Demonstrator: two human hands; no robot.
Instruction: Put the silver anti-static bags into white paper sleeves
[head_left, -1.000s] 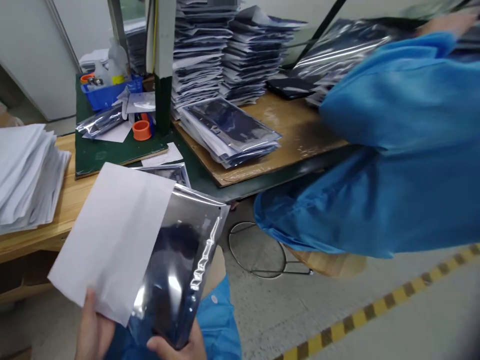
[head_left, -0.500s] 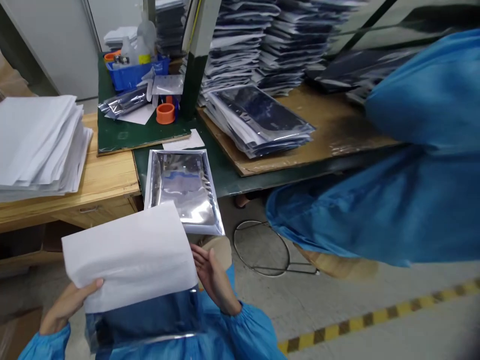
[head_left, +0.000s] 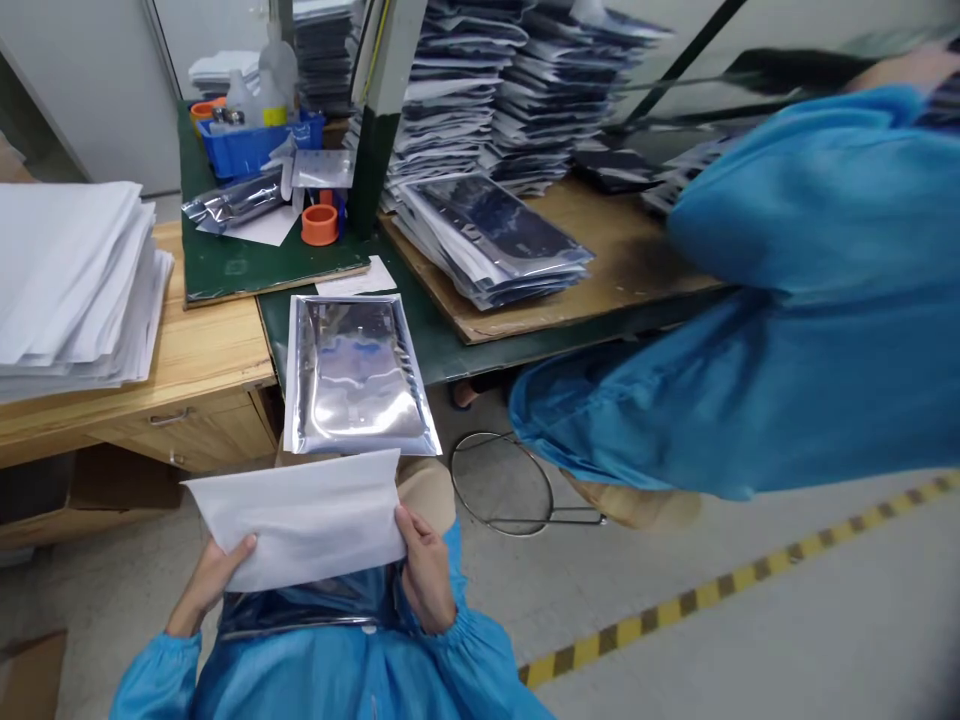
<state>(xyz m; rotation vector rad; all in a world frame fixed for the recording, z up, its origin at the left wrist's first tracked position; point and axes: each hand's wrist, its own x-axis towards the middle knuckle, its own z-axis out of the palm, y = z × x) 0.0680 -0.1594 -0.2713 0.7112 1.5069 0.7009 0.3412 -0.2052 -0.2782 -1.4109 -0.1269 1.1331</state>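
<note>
Both my hands hold a white paper sheet [head_left: 295, 520] level above my lap. My left hand [head_left: 214, 575] grips its left end, and my right hand [head_left: 424, 565] grips its right end. Under the sheet, a dark metallic anti-static bag [head_left: 307, 607] lies against my blue sleeves, its lower part hidden by my body and the paper. The sheet's lower edge appears to sit in the bag's mouth. Ahead, a silver anti-static bag [head_left: 356, 375] lies flat on the green bench edge, apart from my hands.
A co-worker in a blue coat [head_left: 780, 300] leans across the right side. Tall stacks of bags [head_left: 487, 120] stand on a board. White paper [head_left: 67, 285] is piled on a wooden desk at left. A stool ring [head_left: 499, 485] and yellow-black floor tape [head_left: 720, 590] lie below.
The held bag has swung from upright to low across my lap, and the white sheet has turned level, now covering its top. My view has shifted, and the co-worker's arm stretches toward the far stacks.
</note>
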